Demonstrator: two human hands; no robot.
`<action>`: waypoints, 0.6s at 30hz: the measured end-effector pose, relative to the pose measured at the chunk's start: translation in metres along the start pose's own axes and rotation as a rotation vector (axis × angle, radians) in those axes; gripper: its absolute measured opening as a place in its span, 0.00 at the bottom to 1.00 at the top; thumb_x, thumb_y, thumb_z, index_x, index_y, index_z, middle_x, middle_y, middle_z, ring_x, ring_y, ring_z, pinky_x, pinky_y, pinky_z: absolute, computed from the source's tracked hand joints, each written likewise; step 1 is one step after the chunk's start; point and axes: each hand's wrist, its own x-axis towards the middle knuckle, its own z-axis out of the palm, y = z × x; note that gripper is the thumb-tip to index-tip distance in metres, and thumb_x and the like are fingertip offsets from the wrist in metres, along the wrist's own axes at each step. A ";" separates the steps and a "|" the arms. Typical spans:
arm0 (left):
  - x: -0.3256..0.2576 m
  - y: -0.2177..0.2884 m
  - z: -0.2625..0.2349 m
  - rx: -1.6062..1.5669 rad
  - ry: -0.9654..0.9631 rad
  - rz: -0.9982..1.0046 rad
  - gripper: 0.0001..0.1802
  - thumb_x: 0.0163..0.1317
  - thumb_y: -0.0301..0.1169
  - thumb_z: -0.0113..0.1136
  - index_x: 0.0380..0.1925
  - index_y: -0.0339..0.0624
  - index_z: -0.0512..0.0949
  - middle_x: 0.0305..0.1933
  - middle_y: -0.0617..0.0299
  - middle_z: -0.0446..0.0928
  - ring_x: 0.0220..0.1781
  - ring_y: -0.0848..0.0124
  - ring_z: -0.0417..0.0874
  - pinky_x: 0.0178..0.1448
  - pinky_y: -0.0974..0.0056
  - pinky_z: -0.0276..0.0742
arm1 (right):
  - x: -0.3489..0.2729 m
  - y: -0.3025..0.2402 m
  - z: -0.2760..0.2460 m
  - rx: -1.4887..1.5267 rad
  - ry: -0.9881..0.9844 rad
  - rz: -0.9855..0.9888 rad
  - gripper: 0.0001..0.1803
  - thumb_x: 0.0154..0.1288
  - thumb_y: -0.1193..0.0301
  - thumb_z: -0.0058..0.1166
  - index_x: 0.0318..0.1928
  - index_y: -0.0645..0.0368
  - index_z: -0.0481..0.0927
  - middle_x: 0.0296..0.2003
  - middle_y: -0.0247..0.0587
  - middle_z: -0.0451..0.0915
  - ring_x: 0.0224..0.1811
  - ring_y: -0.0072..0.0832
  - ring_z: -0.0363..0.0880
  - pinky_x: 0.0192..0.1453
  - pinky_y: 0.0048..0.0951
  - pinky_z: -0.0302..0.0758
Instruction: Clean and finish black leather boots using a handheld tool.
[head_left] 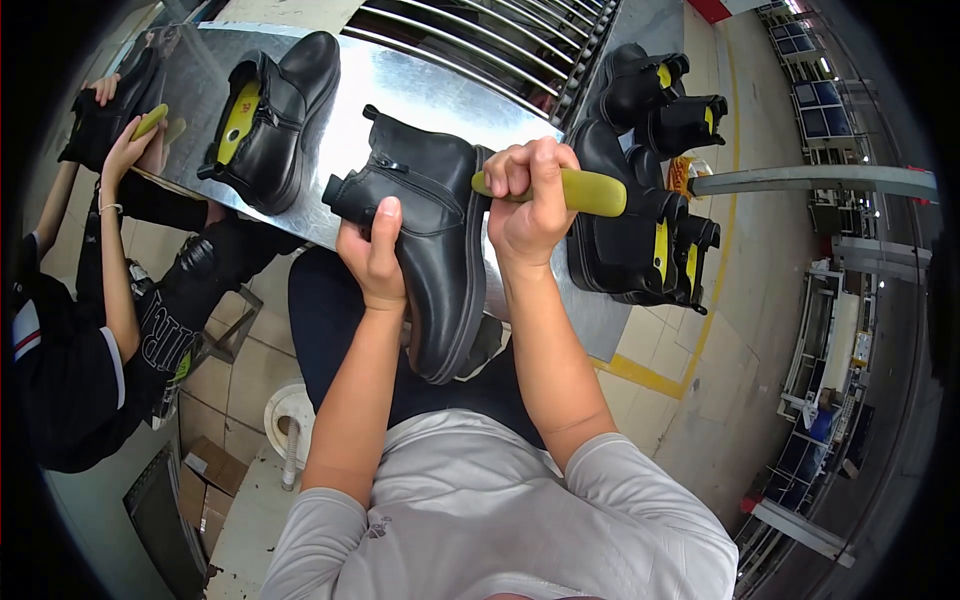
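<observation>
A black ankle boot [424, 230] with a side zipper is tilted over the near edge of the metal table, its toe toward me. My left hand [375, 255] is closed round the boot's ankle, thumb on the leather. My right hand [533, 205] grips a flat yellow-green bar [596, 192] with rounded ends. The bar's left end meets the boot along its sole edge; whether it presses there I cannot tell. Left of my boot, another black boot [285, 120] lies on the table, its yellow insole [238, 122] showing.
Several black boots [630, 215] are grouped at the table's right end. Metal rollers [490, 40] run behind the metal table [400, 85]. At left, a co-worker's hand [125, 140] holds a similar yellow-green bar [150, 121] beside a black boot [105, 115]. A grey rail [810, 180] extends at right.
</observation>
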 end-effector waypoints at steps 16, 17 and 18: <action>-0.001 -0.003 -0.004 0.050 0.019 0.016 0.15 0.69 0.34 0.63 0.45 0.31 0.81 0.40 0.65 0.79 0.40 0.76 0.76 0.49 0.69 0.72 | 0.006 0.001 0.004 -0.060 0.104 0.101 0.16 0.78 0.64 0.56 0.32 0.58 0.72 0.15 0.29 0.59 0.13 0.23 0.61 0.20 0.29 0.62; -0.001 -0.003 -0.003 0.042 0.016 0.007 0.15 0.69 0.34 0.63 0.45 0.31 0.81 0.40 0.65 0.79 0.41 0.77 0.76 0.49 0.69 0.72 | 0.006 0.001 0.004 -0.059 0.144 0.106 0.16 0.77 0.64 0.57 0.32 0.58 0.72 0.15 0.29 0.59 0.13 0.22 0.61 0.20 0.29 0.62; -0.002 -0.002 -0.003 0.035 0.012 -0.002 0.15 0.69 0.35 0.63 0.45 0.30 0.81 0.39 0.65 0.79 0.41 0.77 0.76 0.49 0.69 0.72 | 0.006 0.001 0.006 -0.060 0.144 0.110 0.16 0.77 0.64 0.57 0.32 0.58 0.72 0.15 0.29 0.59 0.13 0.22 0.61 0.20 0.29 0.62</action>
